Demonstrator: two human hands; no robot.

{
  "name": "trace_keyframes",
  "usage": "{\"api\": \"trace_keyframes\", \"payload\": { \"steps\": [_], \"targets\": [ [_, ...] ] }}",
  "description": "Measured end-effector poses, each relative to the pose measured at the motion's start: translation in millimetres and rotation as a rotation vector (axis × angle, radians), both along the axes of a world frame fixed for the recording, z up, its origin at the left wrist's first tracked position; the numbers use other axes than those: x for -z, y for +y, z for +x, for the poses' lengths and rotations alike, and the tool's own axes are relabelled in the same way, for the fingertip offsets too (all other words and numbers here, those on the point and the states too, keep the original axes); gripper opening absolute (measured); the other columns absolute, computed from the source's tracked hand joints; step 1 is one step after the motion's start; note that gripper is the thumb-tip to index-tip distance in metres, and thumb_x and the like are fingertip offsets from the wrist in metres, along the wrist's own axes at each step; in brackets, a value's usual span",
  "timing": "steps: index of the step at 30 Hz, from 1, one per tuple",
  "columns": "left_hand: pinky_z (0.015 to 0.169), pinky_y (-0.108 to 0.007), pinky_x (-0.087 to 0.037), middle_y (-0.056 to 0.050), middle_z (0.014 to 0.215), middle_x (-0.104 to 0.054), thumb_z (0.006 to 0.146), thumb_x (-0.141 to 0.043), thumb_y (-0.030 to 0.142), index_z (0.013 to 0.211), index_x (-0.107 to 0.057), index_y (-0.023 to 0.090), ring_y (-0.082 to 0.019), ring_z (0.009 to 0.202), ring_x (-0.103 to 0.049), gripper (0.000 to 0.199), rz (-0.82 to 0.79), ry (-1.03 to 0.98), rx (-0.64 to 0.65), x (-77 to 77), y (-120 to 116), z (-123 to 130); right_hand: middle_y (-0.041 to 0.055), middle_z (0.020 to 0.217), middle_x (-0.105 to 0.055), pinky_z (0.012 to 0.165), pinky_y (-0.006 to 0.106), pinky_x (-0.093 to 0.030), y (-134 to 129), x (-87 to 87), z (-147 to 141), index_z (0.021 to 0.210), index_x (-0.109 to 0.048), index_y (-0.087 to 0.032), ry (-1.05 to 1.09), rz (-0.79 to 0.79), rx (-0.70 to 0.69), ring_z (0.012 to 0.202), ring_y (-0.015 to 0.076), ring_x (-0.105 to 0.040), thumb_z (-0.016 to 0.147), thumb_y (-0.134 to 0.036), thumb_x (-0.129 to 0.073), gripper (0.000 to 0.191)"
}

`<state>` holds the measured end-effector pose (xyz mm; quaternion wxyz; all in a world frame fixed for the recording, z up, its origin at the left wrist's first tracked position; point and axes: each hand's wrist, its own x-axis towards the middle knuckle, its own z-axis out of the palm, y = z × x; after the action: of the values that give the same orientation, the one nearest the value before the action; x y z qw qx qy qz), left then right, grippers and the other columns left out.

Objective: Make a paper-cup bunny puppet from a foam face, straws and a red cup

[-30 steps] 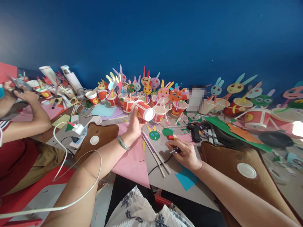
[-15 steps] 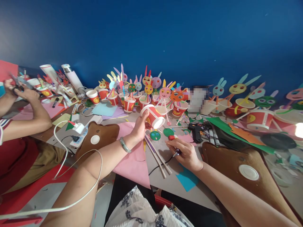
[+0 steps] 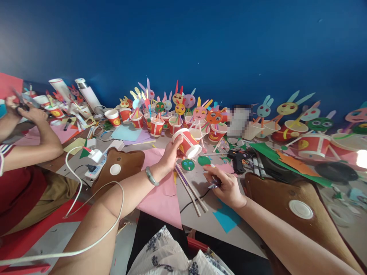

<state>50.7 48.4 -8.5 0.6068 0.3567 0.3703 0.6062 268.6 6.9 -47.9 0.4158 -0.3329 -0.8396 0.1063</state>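
Observation:
My left hand (image 3: 172,152) is closed around a red and white paper cup (image 3: 187,143), tilted on its side with its white base toward the lower right. In my right hand (image 3: 226,185), the bent fingers grip a small pen-like thing with a red end; a shiny dark piece (image 3: 215,184) shows at the fingers, and the rest is hidden. Between the hands lie a green paper disc with drawn eyes (image 3: 188,165) and a plain green disc (image 3: 204,160). Pale paper sticks (image 3: 190,189) rest below the cup.
Cups holding paper rabbits (image 3: 200,113) line the back. A black glue gun (image 3: 237,160) lies right of my right hand. Pink paper (image 3: 160,191), blue paper (image 3: 227,215) and brown mats (image 3: 286,198) cover parts of the table. At left, another person's hands (image 3: 31,110) hold scissors.
The cup has turned and shifted slightly to the right in my left hand. My right fingers have shifted a little, and less of the red end shows.

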Motion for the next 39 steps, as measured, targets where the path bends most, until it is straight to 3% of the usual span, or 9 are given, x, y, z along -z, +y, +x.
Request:
{"api": "trace_keyframes", "payload": {
  "steps": [2,5,7,11,13,21,27,32,39],
  "targets": [
    [0.050,-0.023,-0.040,0.000,0.072,-0.066,0.073,-0.069,0.067,0.105,-0.065,0.018,-0.010,0.053,-0.056,0.059,0.007,0.019,0.015,0.1,-1.5,0.8,0.0032,0.079,-0.070,0.063,0.027,-0.053,0.9,2.3,1.3,0.109,-0.065,-0.022,0.007,-0.015,0.022,0.065,0.0153,-0.065,0.090,-0.017,-0.054,0.023],
    [0.048,-0.023,-0.037,0.000,0.071,-0.065,0.073,-0.070,0.067,0.100,-0.066,0.018,-0.010,0.052,-0.054,0.056,-0.007,0.045,0.032,0.8,-2.9,1.6,0.0020,0.070,-0.068,0.058,0.026,-0.051,2.3,3.9,2.9,0.084,-0.065,-0.022,-0.005,0.000,0.010,0.059,0.0148,-0.063,0.089,-0.017,-0.057,0.010],
    [0.048,-0.024,-0.037,0.000,0.072,-0.066,0.074,-0.069,0.066,0.100,-0.067,0.019,-0.010,0.053,-0.055,0.054,-0.010,0.059,0.055,-0.1,-4.4,2.3,0.0017,0.068,-0.067,0.057,0.026,-0.051,2.2,3.8,2.3,0.082,-0.065,-0.022,0.014,0.009,0.006,0.059,0.0155,-0.063,0.087,-0.016,-0.059,0.010],
    [0.057,-0.025,-0.043,-0.004,0.084,-0.071,0.074,-0.072,0.062,0.102,-0.067,0.018,-0.014,0.064,-0.061,0.053,0.024,0.005,0.158,-6.4,-9.6,5.1,0.0069,0.097,-0.072,0.059,0.026,-0.055,-0.3,2.5,-2.0,0.134,-0.054,-0.023,0.101,-0.049,0.054,0.072,0.0170,-0.070,0.085,-0.011,-0.057,0.050],
    [0.064,-0.026,-0.046,-0.005,0.086,-0.071,0.072,-0.076,0.059,0.101,-0.067,0.017,-0.015,0.069,-0.062,0.052,0.051,-0.016,0.207,-9.3,-11.9,6.5,0.0084,0.104,-0.071,0.057,0.025,-0.055,-0.4,2.0,-3.7,0.142,-0.047,-0.023,0.143,-0.073,0.093,0.071,0.0162,-0.070,0.086,-0.013,-0.058,0.059],
    [0.066,-0.028,-0.045,-0.005,0.080,-0.067,0.068,-0.077,0.061,0.090,-0.066,0.014,-0.015,0.069,-0.059,0.053,-0.056,0.121,0.384,-2.5,-12.2,4.0,0.0068,0.089,-0.075,0.064,0.029,-0.056,8.0,2.4,-1.0,0.109,-0.071,-0.020,0.082,-0.052,0.227,0.073,0.0202,-0.070,0.085,-0.031,-0.067,0.026],
    [0.068,-0.029,-0.043,-0.005,0.080,-0.068,0.066,-0.079,0.060,0.087,-0.068,0.014,-0.016,0.070,-0.060,0.052,-0.069,0.190,0.442,-0.1,-11.5,2.0,0.0101,0.104,-0.077,0.071,0.030,-0.058,8.7,2.6,-0.6,0.117,-0.070,-0.017,0.139,-0.115,0.271,0.085,0.0240,-0.074,0.087,-0.036,-0.064,0.036],
    [0.078,-0.031,-0.046,-0.008,0.090,-0.073,0.063,-0.084,0.057,0.092,-0.071,0.013,-0.019,0.083,-0.065,0.055,-0.033,0.120,0.459,1.2,-9.5,1.2,0.0091,0.101,-0.078,0.071,0.032,-0.059,9.6,5.2,1.5,0.115,-0.072,-0.018,0.165,-0.130,0.296,0.081,0.0234,-0.074,0.086,-0.040,-0.064,0.037],
    [0.088,-0.035,-0.048,-0.009,0.092,-0.074,0.060,-0.086,0.055,0.090,-0.073,0.012,-0.021,0.088,-0.067,0.054,-0.026,0.117,0.545,0.8,-10.8,1.9,0.0114,0.104,-0.078,0.069,0.031,-0.060,9.9,7.6,6.0,0.122,-0.070,-0.018,0.179,-0.115,0.192,0.081,0.0244,-0.075,0.081,-0.050,-0.071,0.052]
  ]
}}
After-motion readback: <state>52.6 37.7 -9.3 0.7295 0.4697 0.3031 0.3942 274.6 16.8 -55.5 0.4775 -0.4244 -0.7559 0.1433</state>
